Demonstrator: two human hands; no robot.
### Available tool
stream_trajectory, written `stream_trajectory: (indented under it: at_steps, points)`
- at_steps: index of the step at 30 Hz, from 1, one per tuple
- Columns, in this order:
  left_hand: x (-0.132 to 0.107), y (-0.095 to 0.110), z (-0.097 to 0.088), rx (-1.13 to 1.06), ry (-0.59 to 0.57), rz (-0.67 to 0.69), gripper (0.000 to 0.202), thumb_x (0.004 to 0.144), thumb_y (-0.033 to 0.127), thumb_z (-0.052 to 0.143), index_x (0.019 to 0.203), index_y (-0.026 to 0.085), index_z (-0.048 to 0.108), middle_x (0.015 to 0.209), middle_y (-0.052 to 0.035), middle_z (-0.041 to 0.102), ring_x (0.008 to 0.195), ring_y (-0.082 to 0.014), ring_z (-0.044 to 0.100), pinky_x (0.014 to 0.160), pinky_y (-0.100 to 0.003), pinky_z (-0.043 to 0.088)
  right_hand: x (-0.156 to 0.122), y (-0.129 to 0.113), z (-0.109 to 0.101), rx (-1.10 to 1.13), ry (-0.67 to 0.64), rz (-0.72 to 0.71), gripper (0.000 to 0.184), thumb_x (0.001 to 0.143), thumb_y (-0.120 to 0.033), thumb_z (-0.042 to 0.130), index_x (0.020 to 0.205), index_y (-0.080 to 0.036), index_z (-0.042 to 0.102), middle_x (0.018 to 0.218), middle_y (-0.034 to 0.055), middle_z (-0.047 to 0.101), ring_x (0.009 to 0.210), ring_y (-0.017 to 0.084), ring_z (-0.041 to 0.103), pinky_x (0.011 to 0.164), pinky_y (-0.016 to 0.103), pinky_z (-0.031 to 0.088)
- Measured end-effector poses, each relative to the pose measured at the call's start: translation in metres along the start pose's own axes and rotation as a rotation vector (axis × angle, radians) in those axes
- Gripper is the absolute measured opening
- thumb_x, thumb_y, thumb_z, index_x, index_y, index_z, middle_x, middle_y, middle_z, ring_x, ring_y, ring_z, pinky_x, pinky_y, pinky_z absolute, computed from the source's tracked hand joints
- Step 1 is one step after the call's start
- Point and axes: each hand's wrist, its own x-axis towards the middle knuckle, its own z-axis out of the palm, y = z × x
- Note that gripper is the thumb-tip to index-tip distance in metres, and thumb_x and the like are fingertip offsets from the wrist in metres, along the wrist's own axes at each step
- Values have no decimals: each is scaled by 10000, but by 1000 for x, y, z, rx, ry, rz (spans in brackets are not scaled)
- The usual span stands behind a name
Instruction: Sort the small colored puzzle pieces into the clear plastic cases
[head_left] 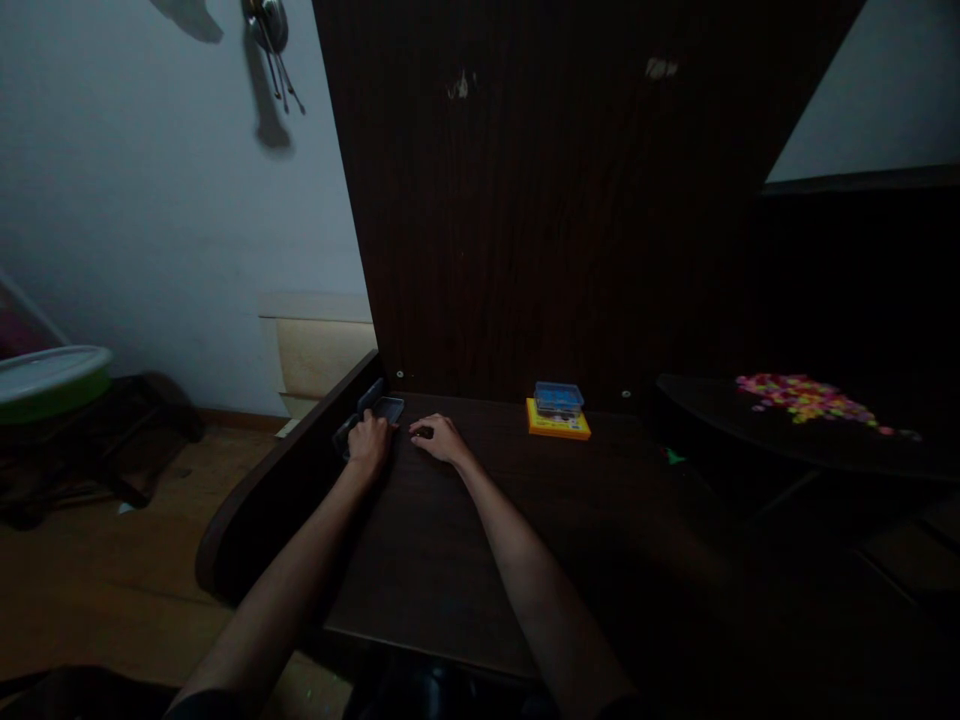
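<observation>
My left hand point(369, 438) is at the far left of the dark wooden desk, closed, with its fingers bent downward. It lies over the near side of a small clear plastic case point(390, 407), whose raised lid or second part stands behind the fingers. What the fingertips grip is hidden. Just to the right, my right hand point(442, 437) rests low over the desktop. Its thumb and fingers curl together in a pinch; anything between the tips is too small and dark to make out.
A blue-tinted clear box point(559, 398) sits on a yellow box point(559, 422) against the back panel. Many colourful small pieces point(814, 400) lie on a dark raised surface at right. A curved side board point(262, 480) edges the desk at left. A green tub point(56, 390) stands beyond.
</observation>
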Motion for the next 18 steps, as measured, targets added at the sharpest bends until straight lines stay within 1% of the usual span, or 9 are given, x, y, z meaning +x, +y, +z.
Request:
stream_trajectory:
  at_steps: [3, 5, 8, 10, 12, 14, 15, 17, 18]
  points:
    - [0, 0, -2, 4, 13, 5, 470, 975, 358, 330, 1075, 58, 678, 1158, -265, 590, 922, -330, 672, 720, -371, 519, -3, -1, -2, -4, 3, 19, 242, 726, -112, 696, 943, -210, 740, 990, 46, 730, 977, 209, 633, 918, 347, 475]
    - [0, -1, -2, 8, 22, 7, 479, 975, 370, 335, 1100, 43, 661, 1149, -265, 592, 927, -336, 674, 723, -373, 526, -4, -3, -3, 5, 11, 52, 289, 718, -116, 698, 992, -201, 736, 1009, 54, 718, 967, 206, 633, 924, 340, 471]
    - [0, -3, -1, 16, 28, 17, 510, 975, 411, 322, 1127, 48, 646, 1148, -256, 592, 934, -334, 676, 732, -374, 530, -7, -4, -5, 50, 28, 114, 371, 701, -101, 683, 1053, -210, 719, 1047, 46, 699, 974, 193, 627, 941, 324, 463]
    - [-1, -5, 0, 18, 26, 37, 517, 976, 417, 306, 1141, 59, 640, 1154, -248, 589, 940, -328, 676, 738, -371, 531, -10, -4, -7, 104, 63, 149, 422, 697, -75, 640, 1087, -223, 703, 1084, 33, 686, 1000, 184, 619, 958, 321, 456]
    - [-1, -7, 0, 17, 19, 52, 508, 976, 401, 301, 1145, 62, 639, 1157, -243, 587, 948, -325, 675, 744, -369, 531, -15, -2, -13, 153, 126, 163, 443, 706, -55, 568, 1095, -228, 694, 1100, 24, 681, 1038, 184, 608, 980, 331, 446]
    - [-1, -8, -1, 15, 6, 55, 490, 972, 383, 312, 1139, 64, 645, 1153, -242, 588, 955, -326, 674, 748, -367, 531, -22, 2, -26, 157, 203, 146, 440, 717, -47, 493, 1058, -232, 701, 1091, 19, 684, 1065, 190, 598, 1001, 352, 434]
    - [-1, -8, -2, 12, 1, 52, 482, 969, 376, 322, 1134, 64, 649, 1149, -242, 590, 957, -328, 673, 749, -367, 532, -27, 5, -36, 134, 244, 128, 438, 716, -44, 465, 1024, -237, 708, 1083, 18, 686, 1071, 193, 594, 1008, 361, 429]
    - [-1, -7, -4, 2, -6, 48, 469, 963, 367, 341, 1127, 62, 657, 1136, -241, 595, 959, -330, 672, 747, -366, 533, -36, 10, -61, 41, 297, 70, 431, 724, -42, 431, 985, -240, 711, 1072, 22, 687, 1077, 197, 582, 1018, 376, 420]
    - [-1, -7, -5, -3, -9, 46, 465, 961, 365, 348, 1124, 62, 660, 1130, -240, 597, 960, -329, 672, 746, -365, 533, -41, 13, -77, -24, 303, 31, 432, 727, -38, 419, 981, -234, 708, 1064, 29, 688, 1089, 197, 569, 1026, 381, 412]
